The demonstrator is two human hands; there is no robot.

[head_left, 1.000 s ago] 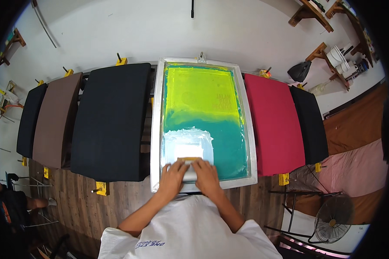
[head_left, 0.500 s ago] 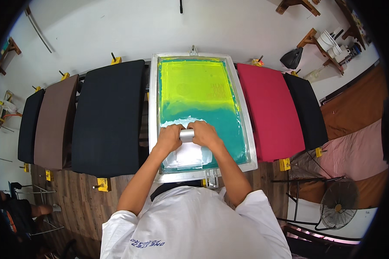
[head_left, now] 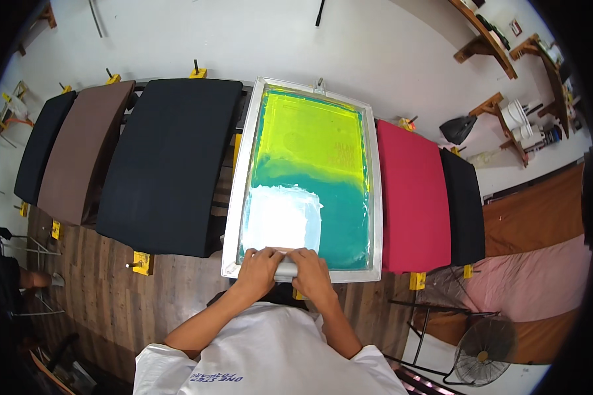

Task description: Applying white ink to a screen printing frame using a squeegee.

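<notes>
A silver-framed printing screen (head_left: 375,210) lies in front of me, its mesh yellow-green at the far part and teal nearer. White ink (head_left: 277,217) covers the near left part of the mesh in a broad patch. At the near edge of the screen I grip a squeegee (head_left: 287,268) by its grey handle. My left hand (head_left: 259,271) is closed over the handle's left side, my right hand (head_left: 312,272) over its right, thumbs close together. My fingers and the handle hide the blade's lower edge.
Black (head_left: 171,164) and brown (head_left: 85,155) fabric-covered boards stand left of the screen; red (head_left: 413,197) and black (head_left: 464,210) ones stand right. A fan (head_left: 484,352) is at the lower right. Another person's leg (head_left: 36,279) shows at the left edge. Shelves hang on the wall.
Both hands have drawn the squeegee toward me, from the lower middle of the screen to its near edge. The white patch now shows uncovered. My view has tilted and shifted.
</notes>
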